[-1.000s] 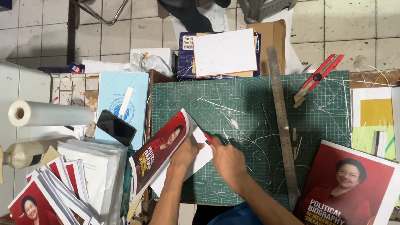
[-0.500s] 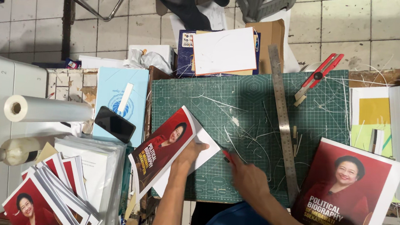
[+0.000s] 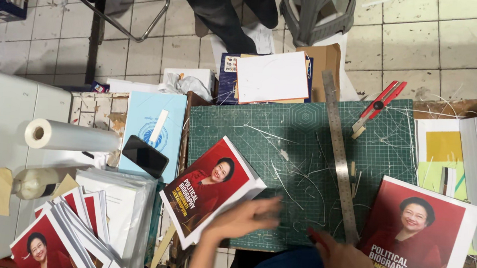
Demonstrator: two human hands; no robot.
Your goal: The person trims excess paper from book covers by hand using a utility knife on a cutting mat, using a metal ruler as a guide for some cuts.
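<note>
On green mat [image 3: 308,128]: left fingers [image 3: 263,208] spread, blurred, touching red book [image 3: 207,191]; right fingers pinching red tool [image 3: 317,238].

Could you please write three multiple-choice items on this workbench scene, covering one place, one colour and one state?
1. Where does the steel ruler lie?
A. on the green cutting mat
B. on the floor tiles
C. on the roll of clear film

2. What colour is the cover of the book under the left hand?
A. blue
B. red
C. yellow

3. How does the left hand meet that book?
A. it lifts it clear of the mat
B. it rests on its lower edge
C. it is far from it

Answers:
1 A, the ruler lies slantwise across the mat's right part.
2 B, the cover is red with a portrait.
3 B, the blurred fingers overlap the book's lower corner, which lies on the mat.
</note>
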